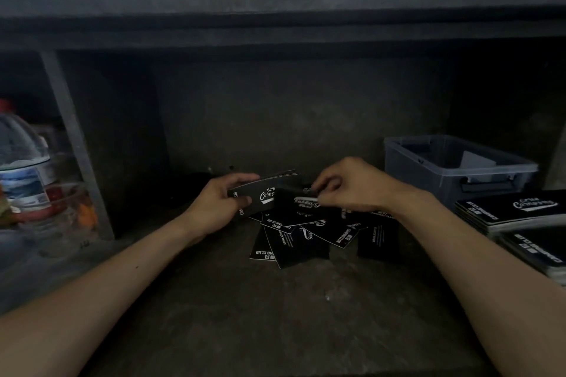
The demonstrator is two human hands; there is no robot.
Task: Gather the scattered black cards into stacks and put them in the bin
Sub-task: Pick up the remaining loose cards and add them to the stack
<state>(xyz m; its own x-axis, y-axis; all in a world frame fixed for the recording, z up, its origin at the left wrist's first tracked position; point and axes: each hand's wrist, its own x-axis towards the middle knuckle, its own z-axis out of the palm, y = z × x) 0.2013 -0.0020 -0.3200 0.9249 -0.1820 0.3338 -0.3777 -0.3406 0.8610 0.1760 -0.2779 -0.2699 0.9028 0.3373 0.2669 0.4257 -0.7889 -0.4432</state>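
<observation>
Left hand (222,203) gripped a card stack (265,193); right hand (346,185) pinched one card (298,197) above the scattered cards (309,231) below both hands. Mid-gathering; next, add it, bin (459,168) beyond the right hand

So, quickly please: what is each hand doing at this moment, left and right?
Left hand: grips a stack of black cards.
Right hand: pinches one black card over the scattered pile.
</observation>
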